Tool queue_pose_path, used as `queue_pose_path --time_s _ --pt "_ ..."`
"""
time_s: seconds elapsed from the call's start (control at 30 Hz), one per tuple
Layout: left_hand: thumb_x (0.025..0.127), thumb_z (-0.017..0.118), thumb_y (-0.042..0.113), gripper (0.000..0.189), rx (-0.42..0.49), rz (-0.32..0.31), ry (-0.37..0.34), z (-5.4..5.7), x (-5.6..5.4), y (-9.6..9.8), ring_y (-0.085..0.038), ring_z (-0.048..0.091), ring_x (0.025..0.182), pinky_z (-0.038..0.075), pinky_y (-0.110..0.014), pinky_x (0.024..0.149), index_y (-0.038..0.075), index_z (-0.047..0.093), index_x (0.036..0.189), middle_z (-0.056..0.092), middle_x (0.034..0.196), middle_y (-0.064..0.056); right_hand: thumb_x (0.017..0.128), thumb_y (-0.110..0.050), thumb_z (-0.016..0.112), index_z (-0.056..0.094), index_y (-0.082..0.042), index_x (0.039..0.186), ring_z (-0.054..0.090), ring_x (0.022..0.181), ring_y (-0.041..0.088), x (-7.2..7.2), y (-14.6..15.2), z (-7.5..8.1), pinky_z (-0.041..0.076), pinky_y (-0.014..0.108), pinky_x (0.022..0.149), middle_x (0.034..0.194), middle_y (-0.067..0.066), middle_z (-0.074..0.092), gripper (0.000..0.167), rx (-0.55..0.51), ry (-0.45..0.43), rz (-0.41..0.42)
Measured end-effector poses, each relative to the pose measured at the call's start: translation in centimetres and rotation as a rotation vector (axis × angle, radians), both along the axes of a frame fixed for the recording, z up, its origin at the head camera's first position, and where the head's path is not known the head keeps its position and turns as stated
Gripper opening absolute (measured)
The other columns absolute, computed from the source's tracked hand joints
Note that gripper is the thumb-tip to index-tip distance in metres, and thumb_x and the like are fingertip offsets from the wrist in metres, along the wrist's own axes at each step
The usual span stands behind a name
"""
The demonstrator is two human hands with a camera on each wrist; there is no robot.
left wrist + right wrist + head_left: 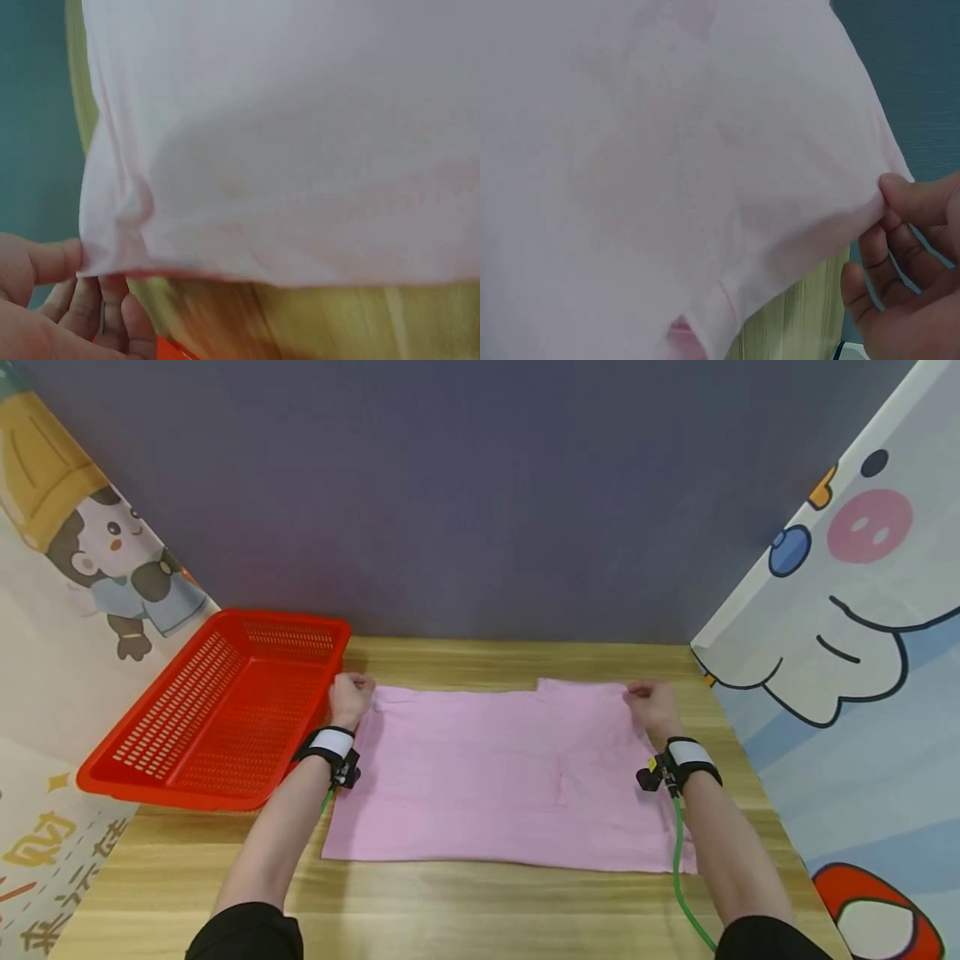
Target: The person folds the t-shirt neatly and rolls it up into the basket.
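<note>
A pink shirt lies spread flat and sideways on the wooden table, with a few creases and a short step in its far edge. At its far left corner, my left hand pinches the fabric, thumb above and fingers beneath, as the left wrist view shows at the cloth edge. My right hand pinches the far right corner between thumb and forefinger, the other fingers loosely bent under it. A seam and a small fold of the shirt show in the right wrist view.
A red plastic basket with perforated sides stands left of the shirt, right beside my left hand. Bare wooden tabletop shows along the near side. A dark grey panel rises behind the table, and printed cartoon sheets flank it.
</note>
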State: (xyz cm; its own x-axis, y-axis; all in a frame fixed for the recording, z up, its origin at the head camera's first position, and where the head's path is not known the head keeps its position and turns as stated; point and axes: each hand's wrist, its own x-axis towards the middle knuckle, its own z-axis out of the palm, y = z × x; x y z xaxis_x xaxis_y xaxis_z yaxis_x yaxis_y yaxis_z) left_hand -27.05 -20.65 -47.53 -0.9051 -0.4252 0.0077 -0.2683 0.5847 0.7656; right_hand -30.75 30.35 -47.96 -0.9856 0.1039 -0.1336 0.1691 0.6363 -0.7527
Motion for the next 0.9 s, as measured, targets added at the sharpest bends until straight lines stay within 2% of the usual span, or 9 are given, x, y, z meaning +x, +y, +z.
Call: queue_pose_path --time_s 0.2,0.37,0.6,0.67,0.77,0.83,0.9 --pt "0.095 0.059 0.01 0.032 -0.065 -0.035 0.007 1.1 0.8 0.5 -0.042 0.065 0.106 0.05 -0.05 0.094 -0.004 0.068 0.122 0.071 0.111 -0.026 0.096 -0.01 0.063 0.065 0.01 0.119 0.061 0.091 0.018 0.8 0.3 0.7 0.047 0.014 0.067 0.116 0.028 0.066 0.03 -0.004 0.05 0.042" --pt "0.096 0.057 0.011 0.031 -0.104 -0.072 0.002 1.5 1.9 0.4 -0.042 0.065 0.106 0.051 -0.051 0.093 -0.003 0.07 0.12 0.071 0.114 -0.027 0.097 -0.012 0.062 0.067 0.007 0.12 0.057 0.087 0.01 1.5 0.7 1.3 0.048 0.015 0.068 0.118 0.027 0.067 0.03 -0.008 0.053 0.078" --pt "0.098 0.054 0.011 0.03 -0.038 -0.028 0.044 1.9 3.8 0.4 -0.045 0.063 0.107 0.048 -0.053 0.096 -0.004 0.07 0.118 0.071 0.112 -0.027 0.097 -0.012 0.065 0.067 0.008 0.119 0.066 0.08 0.005 2.8 1.1 2.1 0.056 0.019 0.071 0.111 0.025 0.07 0.03 -0.063 0.069 0.121" --pt "0.098 0.053 0.011 0.03 -0.033 -0.023 0.051 1.9 4.4 0.4 -0.044 0.063 0.107 0.048 -0.052 0.096 -0.004 0.071 0.118 0.072 0.11 -0.027 0.097 -0.012 0.066 0.066 0.01 0.118 0.068 0.08 0.004 3.4 1.4 2.3 0.058 0.021 0.073 0.104 0.019 0.072 0.031 -0.096 0.081 0.133" --pt "0.098 0.053 0.011 0.03 -0.028 -0.036 0.064 2.2 5.5 0.4 -0.043 0.066 0.103 0.05 -0.05 0.092 -0.004 0.071 0.116 0.073 0.107 -0.026 0.096 -0.014 0.067 0.065 0.012 0.119 0.068 0.08 -0.001 4.5 2.0 2.6 0.06 0.024 0.077 0.097 0.004 0.074 0.034 -0.152 0.084 0.15" --pt "0.098 0.053 0.011 0.03 -0.03 -0.05 0.076 2.3 6.3 0.4 -0.042 0.068 0.102 0.05 -0.05 0.092 -0.004 0.071 0.116 0.074 0.107 -0.026 0.096 -0.015 0.068 0.065 0.012 0.121 0.067 0.082 -0.006 5.3 2.5 2.7 0.06 0.023 0.079 0.097 -0.008 0.071 0.037 -0.172 0.083 0.163" --pt "0.098 0.054 0.011 0.029 -0.029 -0.065 0.084 2.4 7.0 0.3 -0.041 0.069 0.102 0.049 -0.05 0.094 -0.005 0.071 0.116 0.073 0.109 -0.026 0.095 -0.019 0.069 0.066 0.011 0.121 0.065 0.084 -0.01 6.1 3.0 2.6 0.059 0.022 0.08 0.1 -0.014 0.07 0.039 -0.173 0.083 0.174"
